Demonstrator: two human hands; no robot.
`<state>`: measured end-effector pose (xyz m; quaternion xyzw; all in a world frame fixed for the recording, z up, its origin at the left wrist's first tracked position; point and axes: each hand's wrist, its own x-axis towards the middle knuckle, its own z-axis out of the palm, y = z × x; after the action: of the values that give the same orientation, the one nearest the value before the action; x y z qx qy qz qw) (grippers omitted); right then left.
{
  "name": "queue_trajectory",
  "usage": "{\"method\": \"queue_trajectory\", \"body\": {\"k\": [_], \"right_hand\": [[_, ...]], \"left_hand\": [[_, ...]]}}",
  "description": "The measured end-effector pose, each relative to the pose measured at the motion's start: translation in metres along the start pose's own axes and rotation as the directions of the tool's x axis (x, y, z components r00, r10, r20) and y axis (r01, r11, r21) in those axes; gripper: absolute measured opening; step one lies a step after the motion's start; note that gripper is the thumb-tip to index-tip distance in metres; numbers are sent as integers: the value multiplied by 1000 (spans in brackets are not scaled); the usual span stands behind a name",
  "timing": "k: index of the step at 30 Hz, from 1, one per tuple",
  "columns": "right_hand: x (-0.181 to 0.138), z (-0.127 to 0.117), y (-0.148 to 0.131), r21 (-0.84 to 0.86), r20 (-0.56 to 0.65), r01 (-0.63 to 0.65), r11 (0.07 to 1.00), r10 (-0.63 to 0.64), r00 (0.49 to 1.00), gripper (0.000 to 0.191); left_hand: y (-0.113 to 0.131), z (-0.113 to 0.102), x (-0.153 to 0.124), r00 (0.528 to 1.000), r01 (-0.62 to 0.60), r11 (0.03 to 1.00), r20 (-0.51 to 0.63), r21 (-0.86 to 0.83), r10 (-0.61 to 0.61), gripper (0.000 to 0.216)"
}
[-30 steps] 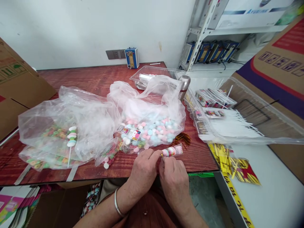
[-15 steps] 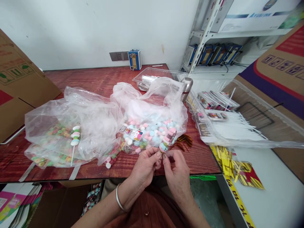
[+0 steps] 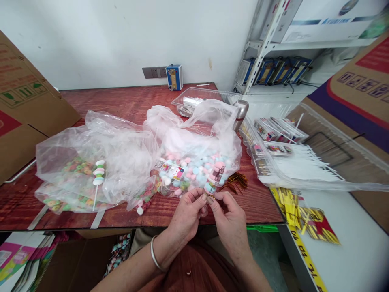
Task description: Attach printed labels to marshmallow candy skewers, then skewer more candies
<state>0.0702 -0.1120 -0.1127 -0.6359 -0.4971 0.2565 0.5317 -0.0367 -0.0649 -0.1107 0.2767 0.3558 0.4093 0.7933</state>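
Note:
My left hand (image 3: 187, 211) and my right hand (image 3: 230, 217) meet at the table's front edge, thumbs and fingers pinched together. Between them, upright, they grip the gathered lower end of a wrapped candy skewer (image 3: 214, 178). Its pink, green and blue candies are stacked inside a clear printed wrapper. Fingers cover its stick and most of the gathered part. Just behind lies a clear bag of pastel candies (image 3: 197, 166) with a printed wrapper (image 3: 170, 169) on it. Shiny gold-brown twist ties (image 3: 236, 182) lie beside the bag.
On the left, an unwrapped candy stick (image 3: 98, 176) rests on a bag of ring-shaped candies (image 3: 73, 170). At right stands a clear tray (image 3: 264, 178) of white sticks and wrappers. A steel flask (image 3: 241, 113) is behind. Yellow twist ties (image 3: 285, 205) lie on the white side surface.
The view has shifted slightly. My right thumb has moved up closer to the left fingertips at the wrapper's gathered end. Both hands keep their grip on the candy skewer.

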Motion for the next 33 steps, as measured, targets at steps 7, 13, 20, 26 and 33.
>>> {"method": "queue_trajectory", "body": {"k": [7, 13, 20, 26, 33], "right_hand": [[-2, -3, -6, -177, -40, 134, 975, -143, 989, 18], [-7, -5, 0, -435, 94, 417, 798, -421, 902, 19], [-5, -31, -15, -283, 45, 356, 891, -358, 933, 13], [-12, -28, -34, 68, 225, 58, 996, -72, 972, 23], [-10, -49, 23, 203, 292, -224, 953, 159, 943, 16]], "left_hand": [[-6, -7, 2, 973, -222, 955, 104, 196, 205, 25], [28, -15, -3, 926, -179, 936, 373, 303, 56, 26], [52, -34, -11, 792, -559, 339, 608, 757, -50, 40], [49, -23, -9, 814, -581, 166, 570, 797, 113, 47], [50, -12, -8, 750, -657, 101, 661, 747, -13, 49]]}}
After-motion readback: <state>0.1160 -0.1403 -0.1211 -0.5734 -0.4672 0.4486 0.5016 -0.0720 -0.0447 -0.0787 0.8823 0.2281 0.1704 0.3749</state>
